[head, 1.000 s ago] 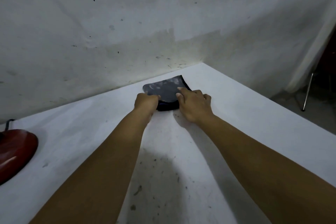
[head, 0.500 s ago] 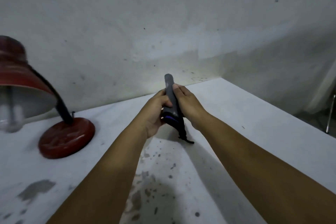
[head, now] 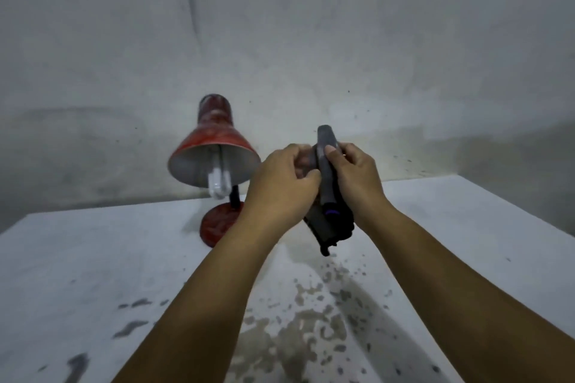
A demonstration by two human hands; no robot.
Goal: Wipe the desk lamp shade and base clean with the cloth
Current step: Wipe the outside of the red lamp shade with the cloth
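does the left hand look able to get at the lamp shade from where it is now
Probably yes. The left hand is beside the red lamp shade, and nothing appears to stand between them. It is busy, though: with the right hand it grips the folded dark cloth, held above the table.

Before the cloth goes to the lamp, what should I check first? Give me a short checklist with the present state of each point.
1. Cloth held by both hands, left hand and right hand: ok.
2. Cloth lifted off the table: ok.
3. Shade in view and unobstructed: ok.
4. Base standing flat on the table: ok.
5. Cloth touching the lamp: not ok, it is apart, to the right.
6. Cloth damp or dry: cannot tell.
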